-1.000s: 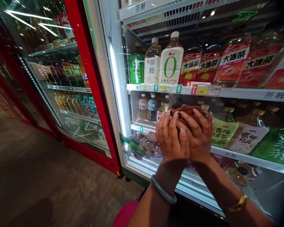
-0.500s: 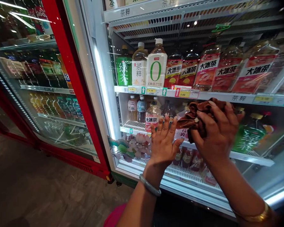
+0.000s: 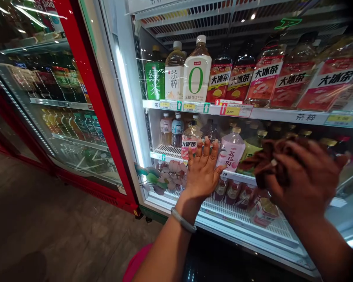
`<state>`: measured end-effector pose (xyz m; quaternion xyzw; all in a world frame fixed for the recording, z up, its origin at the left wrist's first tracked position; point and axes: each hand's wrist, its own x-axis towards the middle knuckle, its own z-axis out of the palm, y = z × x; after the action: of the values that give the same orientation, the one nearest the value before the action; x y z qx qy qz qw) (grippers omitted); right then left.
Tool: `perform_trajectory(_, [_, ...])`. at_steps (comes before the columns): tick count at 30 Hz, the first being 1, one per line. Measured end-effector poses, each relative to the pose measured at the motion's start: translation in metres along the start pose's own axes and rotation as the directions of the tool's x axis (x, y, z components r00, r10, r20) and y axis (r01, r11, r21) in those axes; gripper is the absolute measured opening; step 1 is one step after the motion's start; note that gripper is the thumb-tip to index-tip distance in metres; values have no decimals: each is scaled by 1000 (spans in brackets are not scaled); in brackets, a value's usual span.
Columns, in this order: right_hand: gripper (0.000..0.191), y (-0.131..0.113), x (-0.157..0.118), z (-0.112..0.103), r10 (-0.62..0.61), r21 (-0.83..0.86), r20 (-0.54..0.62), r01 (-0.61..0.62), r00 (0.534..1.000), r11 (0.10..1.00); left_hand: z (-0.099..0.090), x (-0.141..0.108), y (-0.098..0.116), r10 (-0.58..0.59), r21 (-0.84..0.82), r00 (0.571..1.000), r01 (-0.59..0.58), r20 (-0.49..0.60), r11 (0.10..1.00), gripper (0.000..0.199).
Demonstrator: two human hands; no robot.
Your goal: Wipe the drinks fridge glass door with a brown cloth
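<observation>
A glass fridge door (image 3: pixel 170 129) stands in front of me, with shelves of bottles behind it. My left hand (image 3: pixel 202 172) lies flat against the glass, fingers spread, with a grey bangle on the wrist. A crumpled brown cloth (image 3: pixel 264 160) is bunched under my right hand (image 3: pixel 307 184), which is blurred by motion and presses toward the glass. Behind the glass near my left hand stand an iced tea bottle (image 3: pixel 190 135) and a pink-labelled bottle (image 3: pixel 231 150). The right palm is hidden from view.
Large drink bottles (image 3: pixel 197 74) line the upper shelf above a price strip (image 3: pixel 270 113). Leaf decals (image 3: pixel 164 180) show low on the glass at left. A red-framed fridge (image 3: pixel 97 117) stands to the left, above a grey floor (image 3: pixel 76 231).
My right hand has swept to the right with the brown cloth, uncovering the pink-labelled bottle. My left hand stays at nearly the same spot on the glass. The view has shifted slightly.
</observation>
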<state>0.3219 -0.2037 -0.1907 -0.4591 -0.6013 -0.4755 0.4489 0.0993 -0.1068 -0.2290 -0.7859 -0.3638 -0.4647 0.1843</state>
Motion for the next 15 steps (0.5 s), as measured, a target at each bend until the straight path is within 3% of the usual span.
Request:
perform_trajectory(2, [52,-5,28,11,59,-1,-85,-59,995,998,2,0,0,4,16,1000,-4,-18,1000,88])
perform_trajectory(4, [55,-18,44,24,-2,16,-85,4,996,1000,4,0,1,13,34,1000,-12,-27,999,91])
perform_trajectory(6, [56,-32,43,32,-115,42,-45,117,992,992,5,0,1,16,49,999,-14,-34,999,94])
perform_trajectory(10, [47,-40,-6,26,-259,70,79,254,963,965,9,0,1,9,92,998,-4,-59,996,90])
perform_trajectory(13, [41,-16,-48,7,-285,71,162,276,945,958,16,0,0,32,124,990,-14,-141,992,85])
perform_trajectory(15, [39,7,-56,-6,-284,41,158,281,946,959,22,0,0,42,129,978,-16,-206,992,79])
